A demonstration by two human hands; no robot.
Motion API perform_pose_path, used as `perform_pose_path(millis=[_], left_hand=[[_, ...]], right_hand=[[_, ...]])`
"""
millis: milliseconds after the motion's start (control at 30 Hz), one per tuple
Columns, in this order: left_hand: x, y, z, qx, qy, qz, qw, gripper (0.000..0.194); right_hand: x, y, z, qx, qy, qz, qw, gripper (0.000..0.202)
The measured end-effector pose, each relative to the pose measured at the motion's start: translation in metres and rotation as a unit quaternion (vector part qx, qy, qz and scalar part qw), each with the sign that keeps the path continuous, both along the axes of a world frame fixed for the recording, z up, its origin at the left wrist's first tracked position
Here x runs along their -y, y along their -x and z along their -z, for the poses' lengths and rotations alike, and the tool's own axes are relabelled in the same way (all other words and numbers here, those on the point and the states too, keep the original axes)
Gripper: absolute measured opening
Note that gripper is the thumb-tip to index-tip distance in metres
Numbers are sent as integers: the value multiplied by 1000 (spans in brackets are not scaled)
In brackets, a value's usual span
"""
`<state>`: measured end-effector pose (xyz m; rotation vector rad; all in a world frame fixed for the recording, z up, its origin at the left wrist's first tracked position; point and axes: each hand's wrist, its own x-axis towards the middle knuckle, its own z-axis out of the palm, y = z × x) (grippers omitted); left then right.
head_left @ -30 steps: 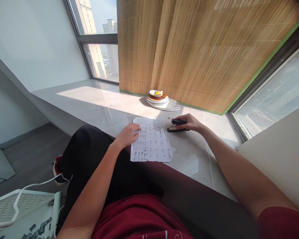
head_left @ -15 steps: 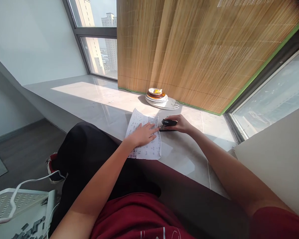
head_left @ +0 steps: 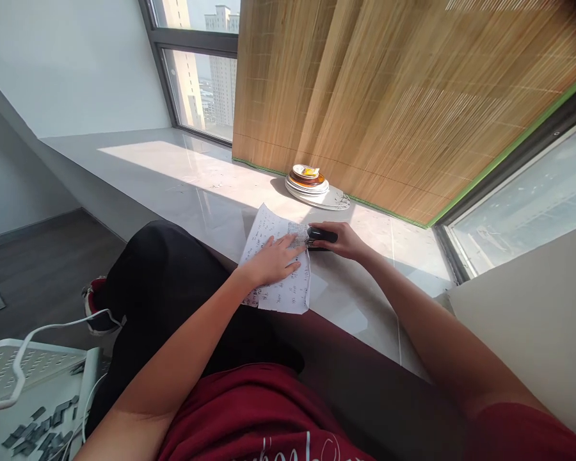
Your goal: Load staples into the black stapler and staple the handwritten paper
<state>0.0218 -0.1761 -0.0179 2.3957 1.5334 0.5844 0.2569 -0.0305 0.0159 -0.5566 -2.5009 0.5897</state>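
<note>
Handwritten sheets of paper (head_left: 288, 298) lie on the pale tiled ledge, close to its front edge. My left hand (head_left: 273, 261) rests on them, palm down and fingers spread. Wrapped around a black stapler (head_left: 324, 235) at the right edge of the paper is my right hand (head_left: 345, 240). The stapler's front end meets the paper's edge beside a small printed patch; whether the paper is between its jaws is too small to tell.
Stacked plates (head_left: 307, 186) stand behind the paper on the ledge (head_left: 173, 182), near a bamboo blind (head_left: 365, 96). A white tray (head_left: 36, 410) with grey pieces and a white cable is at the lower left.
My right hand has brought the stapler slightly left, up to the paper's edge. My left hand stays spread on the paper. The camera view has shifted a little.
</note>
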Motion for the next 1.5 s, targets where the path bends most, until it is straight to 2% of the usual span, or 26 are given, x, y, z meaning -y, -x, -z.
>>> perform_pose_path(millis=[300, 467, 700, 967, 1500], left_hand=[[1, -7, 4, -25, 11, -26, 999, 49], [5, -10, -2, -68, 21, -32, 997, 51], [7, -11, -8, -107, 44, -32, 993, 53], [6, -12, -6, -105, 37, -33, 993, 52], [4, -12, -4, -111, 25, -28, 993, 52]], right_hand=[[17, 21, 0, 9, -39, 32, 999, 40], [23, 26, 1, 38, -52, 76, 995, 39], [26, 27, -1, 71, -44, 83, 993, 39], [28, 30, 2, 84, -61, 112, 988, 37], [31, 32, 2, 99, -71, 128, 984, 35]])
